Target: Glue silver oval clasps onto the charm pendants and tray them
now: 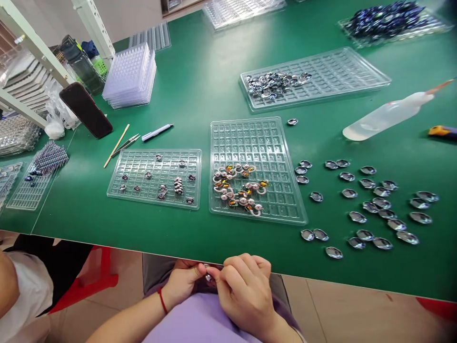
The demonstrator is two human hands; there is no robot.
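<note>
Just below the table's front edge, my left hand (183, 282) and my right hand (245, 286) meet, both closed. Between their fingertips shows a small shiny silvery piece (209, 277), mostly covered by the fingers, so its exact kind is hidden. A red cord circles my left wrist. Straight ahead lies a clear compartment tray (278, 200) bearing several white, curved pieces with silver and amber parts (241, 188). To its left, a smaller clear tray (153, 202) holds scattered little silver pieces (178, 186). Loose faceted silver stones (382, 204) are spread over the table at right.
Farther back, a long tray (339, 71) carries heaped silver stones. A translucent squeeze bottle (382, 119) lies at right. Tweezers (124, 146), a wooden stick (116, 145), a pen (157, 132), a phone (85, 110) and stacked trays (128, 78) are at left. A person's sleeve (30, 281) shows lower left.
</note>
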